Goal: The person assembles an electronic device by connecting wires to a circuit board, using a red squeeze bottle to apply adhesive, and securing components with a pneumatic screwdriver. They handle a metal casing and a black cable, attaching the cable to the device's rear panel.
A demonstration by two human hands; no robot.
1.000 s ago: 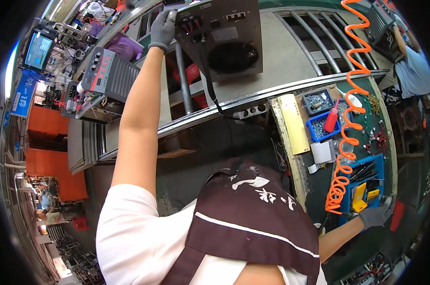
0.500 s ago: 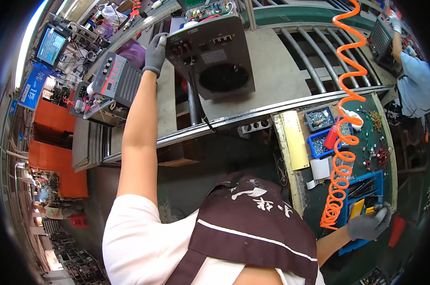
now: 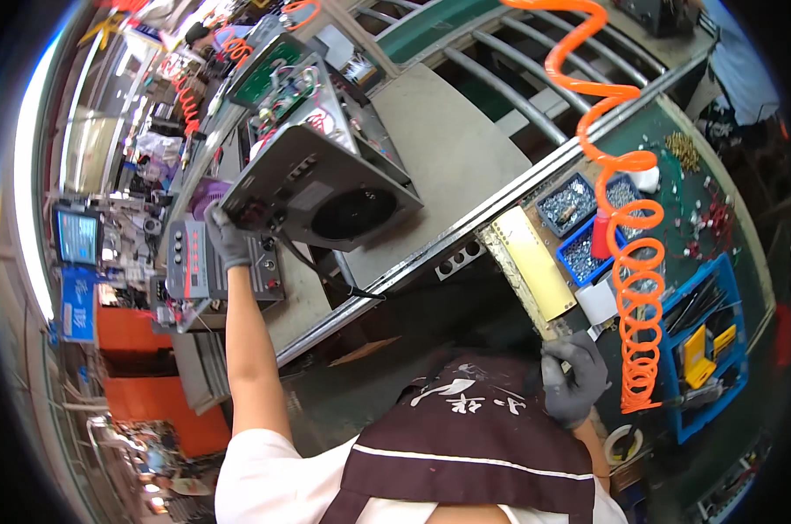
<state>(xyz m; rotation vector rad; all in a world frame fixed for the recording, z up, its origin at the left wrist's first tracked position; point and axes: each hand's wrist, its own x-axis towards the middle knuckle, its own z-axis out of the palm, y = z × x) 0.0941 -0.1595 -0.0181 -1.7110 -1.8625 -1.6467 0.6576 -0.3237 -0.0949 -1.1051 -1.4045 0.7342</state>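
My left hand (image 3: 227, 240), in a grey glove, grips the left edge of the dark back panel (image 3: 312, 188) of an open electrical machine. The panel has a large round fan opening (image 3: 355, 215), and a black cable (image 3: 312, 265) hangs from it. Behind the panel are wires and a green circuit board (image 3: 270, 74). My gloved right hand (image 3: 574, 377) is over the front corner of the right-hand bench, below a yellow strip (image 3: 532, 262) and beside a white paper piece (image 3: 597, 301). Its fingers are curled together; whatever they may hold is too small to make out.
An orange coiled hose (image 3: 637, 288) hangs over the right bench. Blue bins of screws (image 3: 580, 259) and a blue tool tray (image 3: 705, 349) stand there. A second machine with a knobbed front (image 3: 190, 262) sits at left. Metal rollers (image 3: 509, 74) run behind. Another person's blue sleeve shows far right.
My right hand has moved left from the blue tool tray to the bench's front corner. The view has turned; the machine now appears tilted and farther left, with my left hand still on its panel.
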